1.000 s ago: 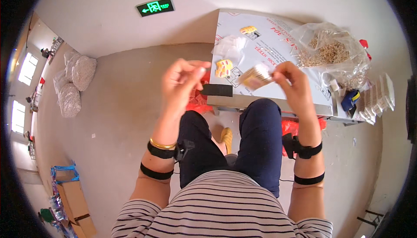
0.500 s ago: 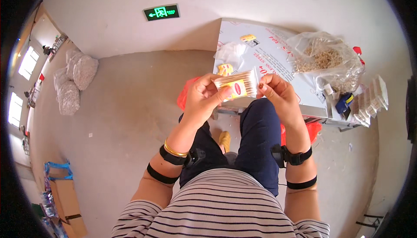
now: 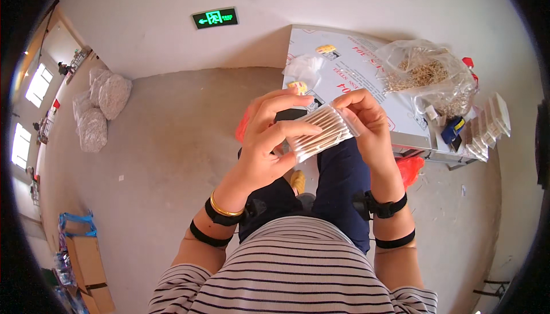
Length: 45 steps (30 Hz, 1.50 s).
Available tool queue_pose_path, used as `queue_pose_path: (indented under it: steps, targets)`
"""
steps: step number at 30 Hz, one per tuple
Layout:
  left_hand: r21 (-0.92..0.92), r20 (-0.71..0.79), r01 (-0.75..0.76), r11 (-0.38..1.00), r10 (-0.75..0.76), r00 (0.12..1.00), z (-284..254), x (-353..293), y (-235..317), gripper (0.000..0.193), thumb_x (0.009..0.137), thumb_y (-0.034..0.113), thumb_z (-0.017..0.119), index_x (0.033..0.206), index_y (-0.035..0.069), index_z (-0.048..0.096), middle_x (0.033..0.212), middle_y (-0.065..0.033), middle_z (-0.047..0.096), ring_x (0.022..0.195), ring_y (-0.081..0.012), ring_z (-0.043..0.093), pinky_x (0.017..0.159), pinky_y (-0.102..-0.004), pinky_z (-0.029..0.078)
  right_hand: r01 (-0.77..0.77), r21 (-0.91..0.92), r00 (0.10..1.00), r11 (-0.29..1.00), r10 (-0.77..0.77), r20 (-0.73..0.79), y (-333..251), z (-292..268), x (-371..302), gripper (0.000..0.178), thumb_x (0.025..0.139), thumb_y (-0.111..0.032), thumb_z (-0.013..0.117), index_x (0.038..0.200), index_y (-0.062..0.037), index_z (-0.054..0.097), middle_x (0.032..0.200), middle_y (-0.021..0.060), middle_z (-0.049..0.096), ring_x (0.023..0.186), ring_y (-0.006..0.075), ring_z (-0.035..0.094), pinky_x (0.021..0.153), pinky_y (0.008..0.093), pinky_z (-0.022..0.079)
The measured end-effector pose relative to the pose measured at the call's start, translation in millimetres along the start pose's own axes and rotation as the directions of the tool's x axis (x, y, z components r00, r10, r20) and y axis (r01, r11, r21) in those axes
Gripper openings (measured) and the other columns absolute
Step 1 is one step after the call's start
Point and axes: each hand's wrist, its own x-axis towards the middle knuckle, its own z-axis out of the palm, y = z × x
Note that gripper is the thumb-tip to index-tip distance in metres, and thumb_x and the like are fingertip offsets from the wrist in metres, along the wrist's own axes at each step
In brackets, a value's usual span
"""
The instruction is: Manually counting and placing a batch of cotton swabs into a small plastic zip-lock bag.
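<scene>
A small clear plastic packet of cotton swabs [image 3: 327, 133] is held up over my lap, tilted, with the swabs lying side by side in it. My left hand [image 3: 260, 139] has the packet between the thumb at its lower end and fingers laid over its face; the other fingers are spread. At the packet's upper right end, my right hand [image 3: 366, 120] pinches the clear plastic edge between thumb and fingers. Just beyond my hands, yellow printed cards [image 3: 298, 87] lie at the near left edge of the metal-topped table [image 3: 358, 76].
On the table are a crumpled white plastic bag [image 3: 302, 69], a yellow packet [image 3: 326, 48], a large clear bag of loose sticks [image 3: 427, 74], a blue-and-yellow object [image 3: 452, 130] and stacked clear trays [image 3: 488, 129]. A red bag [image 3: 409, 172] hangs below. Filled sacks [image 3: 112, 97] stand far left.
The packet has turned from its yellow printed side to show bare swabs, and tilts more. My left fingers have opened out over it; my right hand now grips its clear end.
</scene>
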Motion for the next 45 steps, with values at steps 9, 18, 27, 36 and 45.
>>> queue_pose_path:
  steps: [9,18,27,36,45]
  targets:
    - [-0.435,0.126,0.149,0.888,-0.104,0.987,-1.5,-14.9,27.7,0.094,0.073,0.015,0.092,0.150,0.005,0.039,0.152,-0.0176,0.047,0.127,-0.0295,0.058,0.106,-0.0432,0.046,0.019,0.273,0.998,0.962,-0.033,0.046,-14.1,13.6,-6.7,0.008,0.102,-0.011,0.063,0.107,-0.0054,0.060,0.104,0.0103,0.072,0.098,0.0213,0.071,0.085,0.0350,0.058]
    - [-0.767,0.455,0.559,0.316,-0.347,0.820,4.5,-26.5,34.2,0.097,0.087,0.029,0.084,0.157,0.003,0.021,0.144,-0.0188,0.050,0.111,-0.0211,0.064,0.101,-0.0389,0.048,-0.034,0.381,0.997,0.924,0.007,0.073,-21.1,18.1,-12.0,0.012,0.097,-0.009,0.069,0.105,-0.0073,0.060,0.100,0.0105,0.071,0.096,0.0243,0.073,0.079,0.0353,0.060]
    - [-0.746,0.478,0.584,0.321,-0.353,0.804,2.8,-25.3,46.2,0.088,0.090,0.015,0.079,0.156,0.002,0.022,0.113,-0.0130,0.069,0.106,-0.0190,0.067,0.100,-0.0378,0.049,-0.070,0.368,0.996,0.927,0.046,0.072,-28.9,29.4,-16.1,0.017,0.093,-0.007,0.073,0.100,-0.0075,0.057,0.099,0.0098,0.066,0.092,0.0238,0.072,0.080,0.0348,0.060]
    - [-0.730,0.413,0.557,0.397,-0.393,0.822,4.9,-27.0,48.5,0.086,0.090,0.011,0.079,0.155,0.001,0.024,0.107,-0.0113,0.072,0.103,-0.0174,0.069,0.097,-0.0344,0.052,0.006,0.247,0.992,0.969,-0.037,0.119,-22.7,31.8,-22.3,0.011,0.099,-0.010,0.067,0.107,-0.0060,0.061,0.105,0.0089,0.067,0.099,0.0209,0.070,0.085,0.0343,0.057]
    - [-0.549,0.285,0.555,0.625,-0.485,0.827,-10.0,-21.4,38.0,0.079,0.087,0.008,0.070,0.154,0.004,0.029,0.090,-0.0045,0.067,0.081,-0.0076,0.059,0.081,-0.0246,0.045,-0.239,-0.039,0.954,0.970,0.243,0.178,-56.9,-4.3,-19.2,0.015,0.103,-0.015,0.065,0.105,-0.0005,0.069,0.096,-0.0014,0.069,0.092,0.0064,0.062,0.085,0.0235,0.050]
